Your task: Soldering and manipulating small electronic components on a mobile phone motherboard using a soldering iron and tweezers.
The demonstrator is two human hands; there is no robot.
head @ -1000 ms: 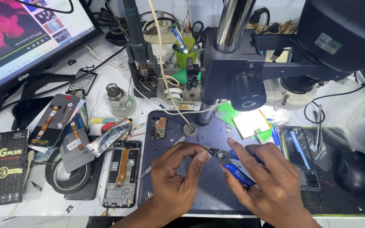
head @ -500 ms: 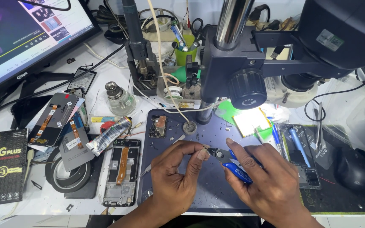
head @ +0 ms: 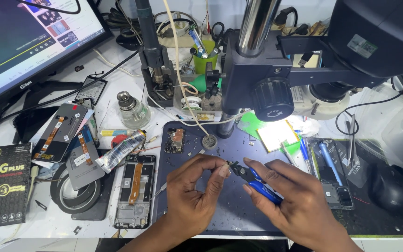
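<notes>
The right hand [head: 290, 198] is wrapped around a pair of blue-handled cutters [head: 255, 181], held just above the dark mat [head: 229, 210] on the bench. The left hand [head: 194, 193] pinches something tiny right at the cutter tips, too small to make out. An opened phone [head: 135, 189] lies just left of the mat, under the microscope [head: 304, 60].

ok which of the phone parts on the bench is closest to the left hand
The opened phone frame lying just beside the left hand; the loose screens lie farther left.
</notes>
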